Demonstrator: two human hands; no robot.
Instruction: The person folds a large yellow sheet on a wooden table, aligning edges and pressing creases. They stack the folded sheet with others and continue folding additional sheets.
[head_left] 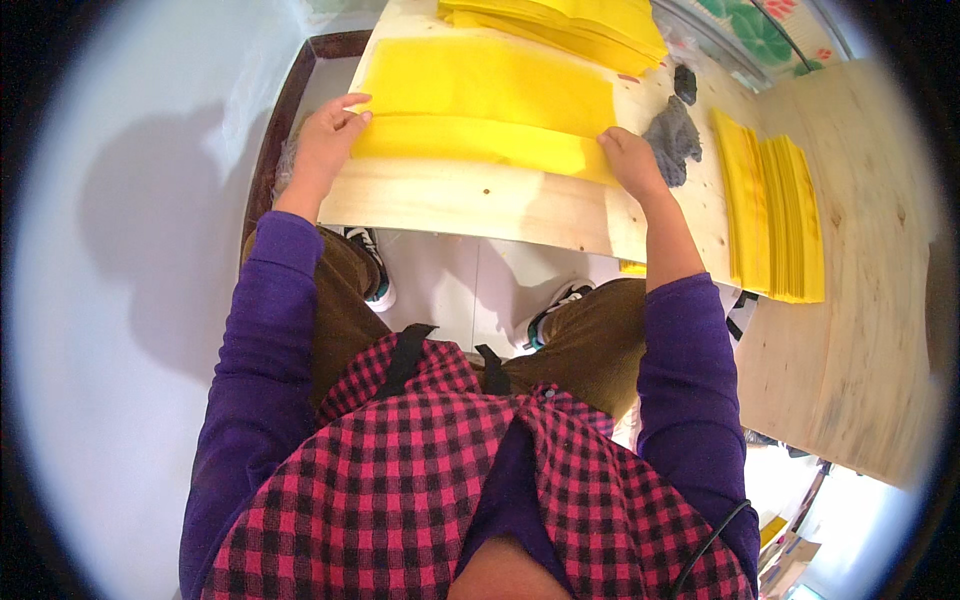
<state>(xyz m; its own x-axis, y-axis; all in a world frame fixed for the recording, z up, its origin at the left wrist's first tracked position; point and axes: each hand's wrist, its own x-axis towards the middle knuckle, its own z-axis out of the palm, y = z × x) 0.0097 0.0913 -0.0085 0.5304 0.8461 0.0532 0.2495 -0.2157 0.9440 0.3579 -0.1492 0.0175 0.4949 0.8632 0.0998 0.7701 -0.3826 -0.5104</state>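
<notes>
A yellow sheet (pixel 490 80), like thin cloth or paper, lies flat on the wooden table in front of me. Along its near side runs a folded strip (pixel 470 142). My left hand (pixel 328 140) is at the left end of the fold, thumb and forefinger at the sheet's edge with the edge between them. At the opposite end, my right hand (pixel 632 162) is closed, thumb and curled fingers gripping the corner of the strip. The curled fingers hide that corner.
A stack of yellow sheets (pixel 570 28) lies at the table's far side. More folded yellow pieces (pixel 780 215) stand at the right. Between them are a crumpled grey cloth (pixel 673 140) and a small black object (pixel 685 84). A pale wall (pixel 130 300) is at my left.
</notes>
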